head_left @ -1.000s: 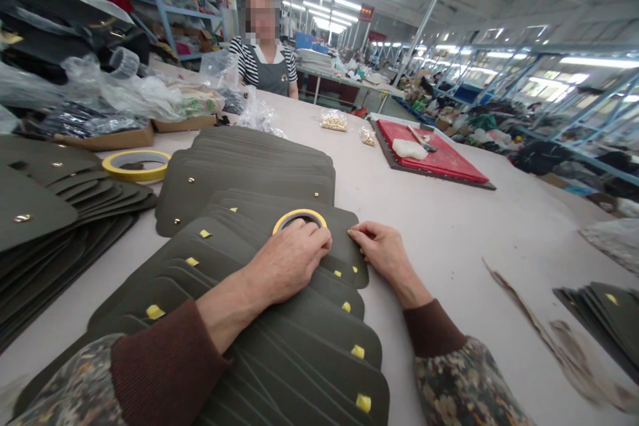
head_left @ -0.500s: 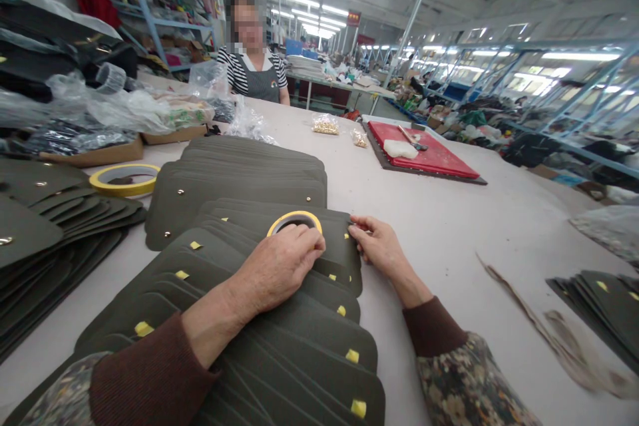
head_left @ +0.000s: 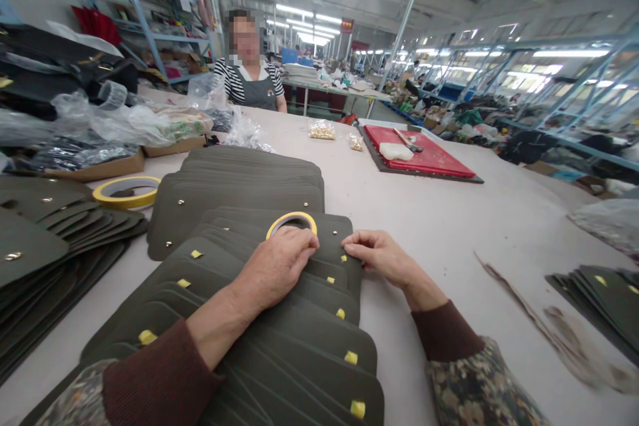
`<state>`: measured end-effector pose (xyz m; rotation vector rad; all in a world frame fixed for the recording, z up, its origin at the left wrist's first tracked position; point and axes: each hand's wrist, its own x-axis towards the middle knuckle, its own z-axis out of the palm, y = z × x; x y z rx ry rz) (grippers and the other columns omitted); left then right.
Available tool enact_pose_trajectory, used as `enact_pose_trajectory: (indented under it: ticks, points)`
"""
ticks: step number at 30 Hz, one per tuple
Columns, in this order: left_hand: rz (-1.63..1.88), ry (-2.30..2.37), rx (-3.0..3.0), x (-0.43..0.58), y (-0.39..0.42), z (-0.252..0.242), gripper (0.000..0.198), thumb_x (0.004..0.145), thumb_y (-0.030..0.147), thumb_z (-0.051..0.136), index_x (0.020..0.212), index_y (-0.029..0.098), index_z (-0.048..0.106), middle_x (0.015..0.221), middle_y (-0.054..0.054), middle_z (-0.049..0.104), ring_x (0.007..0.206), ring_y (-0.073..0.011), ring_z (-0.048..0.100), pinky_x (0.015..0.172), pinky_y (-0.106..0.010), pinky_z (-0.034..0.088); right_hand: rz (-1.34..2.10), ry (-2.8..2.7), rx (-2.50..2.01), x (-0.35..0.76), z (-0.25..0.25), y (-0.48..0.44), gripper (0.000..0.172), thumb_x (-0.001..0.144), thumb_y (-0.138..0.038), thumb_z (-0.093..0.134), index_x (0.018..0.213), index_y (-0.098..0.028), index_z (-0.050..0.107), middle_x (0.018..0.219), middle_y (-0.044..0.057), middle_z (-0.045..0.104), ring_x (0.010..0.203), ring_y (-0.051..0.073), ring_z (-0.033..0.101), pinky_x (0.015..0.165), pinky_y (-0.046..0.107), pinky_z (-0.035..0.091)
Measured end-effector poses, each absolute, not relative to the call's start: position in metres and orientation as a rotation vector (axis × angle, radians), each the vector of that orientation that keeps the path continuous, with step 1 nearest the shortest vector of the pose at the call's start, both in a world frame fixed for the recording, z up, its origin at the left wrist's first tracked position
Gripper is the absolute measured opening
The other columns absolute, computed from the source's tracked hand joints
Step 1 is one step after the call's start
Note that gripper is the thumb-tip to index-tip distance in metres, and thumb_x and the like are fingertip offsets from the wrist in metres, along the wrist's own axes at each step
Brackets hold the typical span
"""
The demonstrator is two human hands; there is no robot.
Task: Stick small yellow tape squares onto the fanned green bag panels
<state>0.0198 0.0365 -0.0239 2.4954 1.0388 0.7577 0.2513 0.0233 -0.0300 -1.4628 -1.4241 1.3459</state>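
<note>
Far left on the desk [head_left: 449, 226] sits a pile of dark green flaps [head_left: 44, 239] w/ small metal studs. Just behind them lies a spare yellow tape roll [head_left: 124, 192], flat, and past that a low cardboard box [head_left: 94, 166] w/ clear plastic bags [head_left: 114, 120] on top. In the middle, a long fanned row of dark green pieces [head_left: 279, 359] runs toward the camera, each one w/ a little yellow tape tab [head_left: 351, 357] near its edge. Another stack of green pieces [head_left: 239, 186] lies behind that row. The left hand [head_left: 274, 266] rests on the row, fingers curled over the near rim of a yellow tape roll [head_left: 292, 221] that lies flat on the top piece; its grip is closed on the roll. Just to the right, the right hand [head_left: 382, 257] has thumb and fingers pinched together at the edge of the top piece, beside a yellow tab; can't tell if a bit of tape is in that pinch. Across the desk a person in a striped top and apron [head_left: 249, 83] sits facing this way. Right of that, 2 small bags of gold bits [head_left: 322, 130], then a red mat [head_left: 424, 154] w/ a white lump and a hammer [head_left: 408, 142] on it. Far right, a torn brown strip [head_left: 539, 319] and more green pieces [head_left: 599, 306] at the edge.
</note>
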Motion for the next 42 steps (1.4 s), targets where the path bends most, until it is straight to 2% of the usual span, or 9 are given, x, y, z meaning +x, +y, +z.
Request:
enact_pose_trajectory:
  ticks: [5,9,13,18,21,24,30,36,42]
  points:
    - [0.564,1.064,2.539,0.02,0.034,-0.025,0.017,0.095,0.022,0.04,0.092,0.023,0.056,0.088,-0.001,0.063,0.085,-0.0182,0.055,0.076,-0.031,0.044,1.583,-1.526,-1.491,0.25,-0.025,0.017,0.029,0.075,-0.034,0.068,0.096,-0.016,0.061,0.06,-0.005,0.055,0.043,0.007,0.053,0.04,0.018,0.046]
    - [0.625,1.09,2.522,0.019,0.034,-0.022,0.017,0.095,0.021,0.038,0.096,0.023,0.055,0.095,-0.002,0.063,0.094,-0.0186,0.054,0.082,-0.032,0.044,1.533,-1.487,-1.489,0.247,-0.02,0.016,0.035,0.084,-0.036,0.058,0.113,-0.017,0.057,0.076,0.001,0.064,0.052,0.011,0.06,0.04,0.02,0.049]
    - [0.496,1.137,2.522,0.019,0.034,-0.02,0.017,0.094,0.02,0.038,0.095,0.023,0.055,0.09,-0.001,0.063,0.09,-0.0188,0.056,0.077,-0.031,0.044,1.341,-1.53,-1.476,0.24,-0.022,0.022,0.034,0.085,-0.02,0.056,0.118,-0.018,0.058,0.104,0.008,0.071,0.085,0.016,0.067,0.064,0.026,0.056]
    - [0.375,1.139,2.561,0.02,0.031,-0.017,0.019,0.094,0.021,0.037,0.093,0.023,0.056,0.085,-0.002,0.063,0.084,-0.0191,0.057,0.072,-0.03,0.043,1.074,-1.642,-1.456,0.235,-0.04,0.038,0.047,0.083,-0.007,0.049,0.128,-0.018,0.054,0.122,0.011,0.066,0.109,0.018,0.062,0.094,0.037,0.048]
    - [0.35,1.092,2.577,0.02,0.031,-0.015,0.018,0.093,0.019,0.038,0.092,0.023,0.056,0.087,-0.001,0.064,0.084,-0.0191,0.058,0.073,-0.03,0.043,0.929,-1.687,-1.457,0.236,-0.048,0.045,0.05,0.082,-0.01,0.051,0.131,-0.02,0.052,0.123,0.009,0.066,0.106,0.018,0.062,0.091,0.037,0.049]
    - [0.375,1.049,2.578,0.019,0.03,-0.015,0.018,0.093,0.018,0.039,0.091,0.023,0.056,0.087,-0.001,0.064,0.082,-0.0178,0.058,0.074,-0.029,0.043,0.945,-1.556,-1.443,0.241,-0.047,0.046,0.05,0.08,-0.016,0.054,0.13,-0.021,0.054,0.129,0.01,0.061,0.092,0.017,0.065,0.07,0.03,0.054]
    - [0.724,1.064,2.444,0.017,0.027,-0.015,0.02,0.096,0.022,0.039,0.109,0.025,0.054,0.096,0.0,0.067,0.082,-0.014,0.063,0.075,-0.025,0.046,0.931,-1.434,-1.358,0.245,-0.03,0.028,0.027,0.075,-0.032,0.064,0.095,-0.015,0.071,0.081,0.006,0.073,0.069,0.015,0.064,0.061,0.028,0.053]
    - [0.808,1.06,2.427,0.016,0.024,-0.013,0.026,0.095,0.024,0.042,0.119,0.024,0.053,0.105,-0.002,0.069,0.088,-0.0152,0.066,0.078,-0.025,0.05,0.832,-1.767,-1.155,0.218,-0.019,0.011,0.024,0.08,-0.021,0.06,0.101,-0.02,0.07,0.096,0.005,0.073,0.085,0.017,0.067,0.079,0.032,0.054]
    - [0.734,1.076,2.408,0.015,0.021,-0.009,0.042,0.091,0.019,0.044,0.133,0.019,0.038,0.095,-0.004,0.071,0.077,-0.016,0.067,0.073,-0.028,0.052,0.667,-1.886,-1.138,0.208,-0.018,0.007,0.024,0.081,-0.016,0.057,0.102,-0.02,0.068,0.093,0.004,0.072,0.081,0.016,0.067,0.076,0.029,0.053]
